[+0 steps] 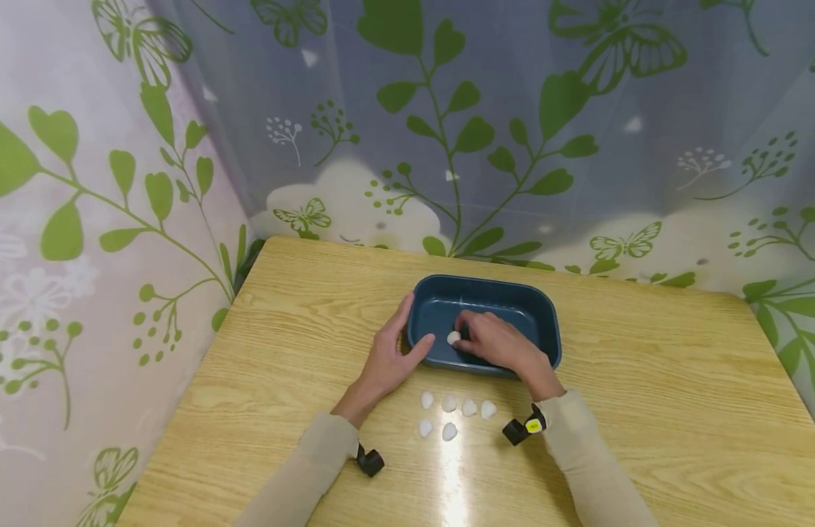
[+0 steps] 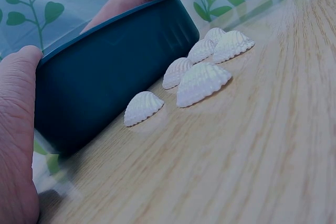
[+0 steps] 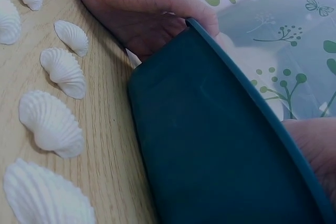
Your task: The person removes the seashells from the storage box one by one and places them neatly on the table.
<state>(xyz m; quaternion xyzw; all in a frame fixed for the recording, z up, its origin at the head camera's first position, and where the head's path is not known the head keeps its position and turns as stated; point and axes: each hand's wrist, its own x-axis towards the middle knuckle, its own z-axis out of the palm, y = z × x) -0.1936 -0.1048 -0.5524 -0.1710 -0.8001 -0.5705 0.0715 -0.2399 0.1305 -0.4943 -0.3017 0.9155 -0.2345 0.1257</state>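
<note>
A dark blue plastic basin [image 1: 542, 311] lies on the table, and my left hand [image 1: 389, 356] holds its left end. The thumb is at the near rim and the fingers lie along the left side. Inside the basin, my right hand [image 1: 496, 342] pinches a white seashell [image 1: 454, 337] between thumb and fingers, over the basin floor. In both wrist views the basin wall hides that shell. Several ribbed white seashells [image 2: 203, 83] lie on the wood in front of the basin, in two rows in the head view.
The wooden table [image 1: 282, 344] has its far edge against a curtain [image 1: 486, 132] printed with green leaves and butterflies. A similar patterned cloth [image 1: 104, 241] hangs along the left. Black wrist cameras [image 1: 370, 462] sit on both forearms, near the shells.
</note>
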